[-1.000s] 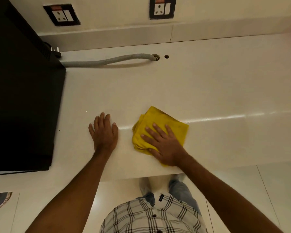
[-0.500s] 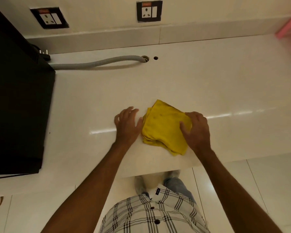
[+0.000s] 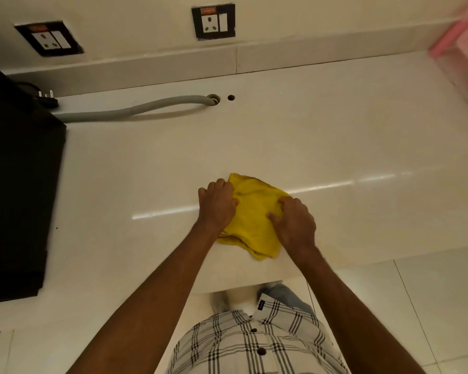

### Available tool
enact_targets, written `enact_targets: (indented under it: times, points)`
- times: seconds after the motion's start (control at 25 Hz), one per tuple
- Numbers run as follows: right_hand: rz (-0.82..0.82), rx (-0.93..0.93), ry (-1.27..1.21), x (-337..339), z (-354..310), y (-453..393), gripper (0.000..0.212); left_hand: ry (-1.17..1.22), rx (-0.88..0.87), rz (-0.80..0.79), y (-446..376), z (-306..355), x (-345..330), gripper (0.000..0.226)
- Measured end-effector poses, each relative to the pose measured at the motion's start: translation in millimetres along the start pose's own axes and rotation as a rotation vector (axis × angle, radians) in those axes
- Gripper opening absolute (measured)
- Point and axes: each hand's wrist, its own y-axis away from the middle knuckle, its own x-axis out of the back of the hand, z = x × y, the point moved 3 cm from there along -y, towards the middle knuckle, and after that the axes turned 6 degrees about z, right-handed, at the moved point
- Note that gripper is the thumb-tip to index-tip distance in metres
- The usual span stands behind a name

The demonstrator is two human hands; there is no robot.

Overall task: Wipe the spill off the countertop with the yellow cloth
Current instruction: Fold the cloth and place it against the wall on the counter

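Note:
The folded yellow cloth (image 3: 251,217) lies near the front edge of the cream countertop (image 3: 335,147). My left hand (image 3: 216,205) covers the cloth's left side, its fingers curled over the edge. On the right side my right hand (image 3: 293,224) has its fingers bent into the fabric, bunching it. Both hands grip the cloth. No spill is visible on the glossy surface around it.
A large black appliance (image 3: 16,190) fills the left of the counter. A grey corrugated hose (image 3: 135,110) runs from it to a hole near the back wall. Two wall sockets (image 3: 213,21) sit above. A pink object (image 3: 462,36) is at the far right.
My left hand moved from flat on the counter onto the cloth's left side. My right hand shifted from pressing the cloth flat to gripping its right side.

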Motion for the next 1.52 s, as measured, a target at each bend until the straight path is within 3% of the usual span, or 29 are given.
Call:
enact_targets:
  times: [0.12, 0.32, 0.52, 0.8, 1.08, 1.28, 1.4, 1.52]
  points:
    - [-0.056, 0.050, -0.047, -0.8, -5.9, -10.3, 0.031, 0.069, 0.039, 0.021, -1.4, 4.8, -1.2, 0.023]
    - [-0.038, 0.013, -0.213, 21.5, 7.6, -45.0, 0.030, 0.345, 0.246, 0.107, -16.8, 18.5, 15.3, 0.021]
    - [0.085, 0.026, -0.307, 69.3, 10.4, -119.5, 0.027, 0.605, 0.294, 0.250, -67.5, 62.7, 41.8, 0.014]
    - [0.226, 0.101, -0.336, 130.1, 11.6, -229.2, 0.027, 0.749, 0.317, 0.345, -164.1, 116.6, 65.9, 0.015]
    - [0.271, 0.121, -0.328, 163.4, 13.4, -337.5, 0.028, 0.750, 0.296, 0.357, -268.8, 151.2, 83.3, 0.018]
    - [0.202, 0.111, -0.238, 143.0, 18.7, -406.4, 0.032, 0.632, 0.329, 0.322, -334.0, 159.2, 66.3, 0.020]
    - [0.142, 0.096, -0.122, 116.2, 25.2, -425.6, 0.042, 0.433, 0.306, 0.271, -354.0, 156.3, 42.8, 0.031]
    - [0.088, 0.155, 0.049, 85.7, 31.0, -429.6, 0.054, 0.165, 0.147, 0.184, -361.8, 152.9, 13.9, 0.058]
